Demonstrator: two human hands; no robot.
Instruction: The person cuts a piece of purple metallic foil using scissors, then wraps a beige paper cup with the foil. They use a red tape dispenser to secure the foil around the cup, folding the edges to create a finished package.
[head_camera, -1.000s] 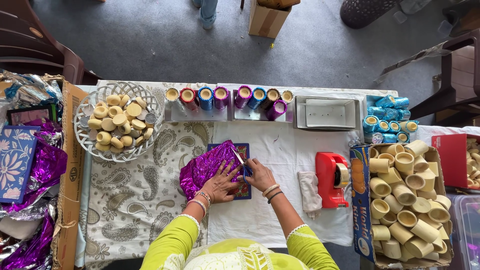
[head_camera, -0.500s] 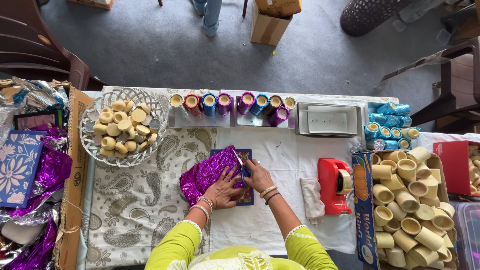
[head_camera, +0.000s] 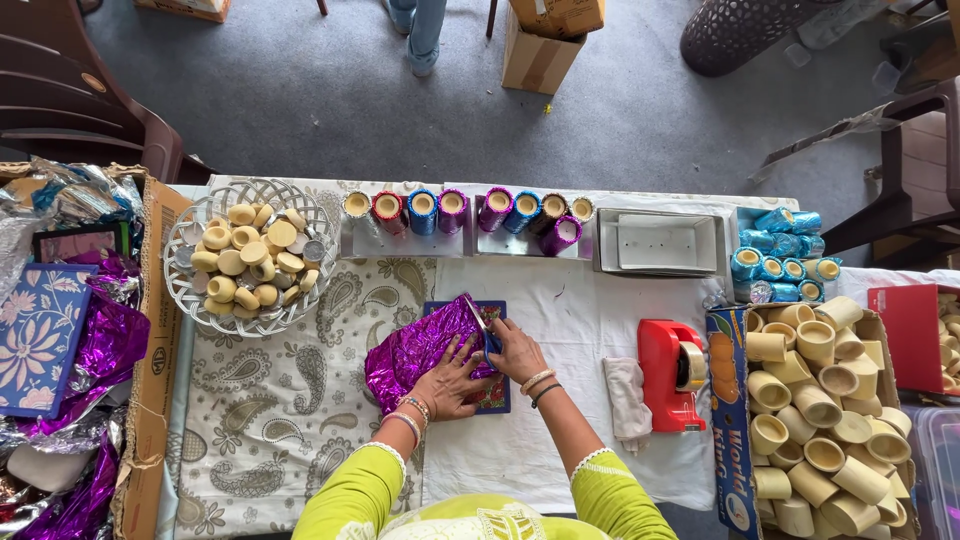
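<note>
A sheet of shiny purple foil (head_camera: 415, 348) lies crumpled over a flat blue patterned box (head_camera: 495, 392) on the white tablecloth. My left hand (head_camera: 450, 378) presses flat on the foil, fingers spread. My right hand (head_camera: 513, 348) pinches the foil's edge (head_camera: 478, 318) and folds it over the box's right side. Bangles sit on both wrists, and yellow-green sleeves cover my forearms.
A white basket (head_camera: 180, 290) of small beige cups stands at the left. Foil-wrapped cups (head_camera: 455, 208) line the back, beside white trays (head_camera: 660, 242). A red tape dispenser (head_camera: 668, 375), a cloth (head_camera: 628, 395) and a carton of beige cups (head_camera: 815, 420) are at the right. A cardboard box (head_camera: 150, 340) with foil sits far left.
My right hand has drawn the foil's edge further over the box. My left hand has stayed pressed on the foil. The view has shifted slightly.
</note>
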